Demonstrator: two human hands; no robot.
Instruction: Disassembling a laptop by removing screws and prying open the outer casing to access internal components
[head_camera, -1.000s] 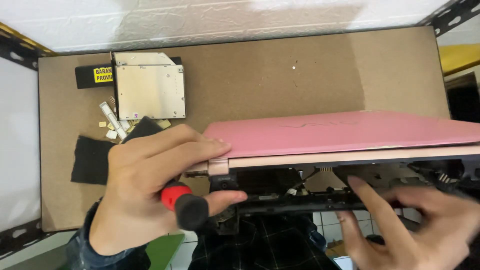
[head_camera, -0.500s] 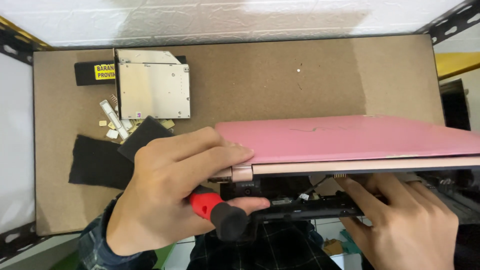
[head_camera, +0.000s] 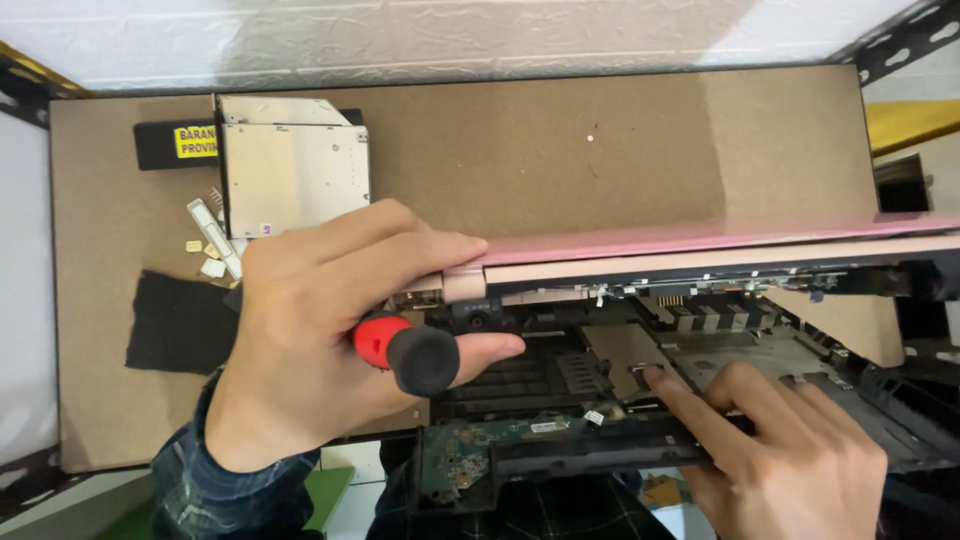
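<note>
While the left hand (head_camera: 310, 330) props up the pink laptop lid (head_camera: 700, 245), apparently to expose the insides, its grip stays curled around a red-and-black screwdriver (head_camera: 405, 352) tucked in the palm. Right hand (head_camera: 790, 450) rests with fingers loosely spread, fingertips (head_camera: 655, 378) pressing the open chassis (head_camera: 620, 400), holding nothing. A silver drive (head_camera: 295, 175) lies apart on the brown surface (head_camera: 550, 150).

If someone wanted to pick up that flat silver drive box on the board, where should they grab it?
Probably by the two long side edges of the silver drive box, coming straight down from above. It lies flat on the brown board, its near edge crowded by the left hand and small loose parts.
</note>
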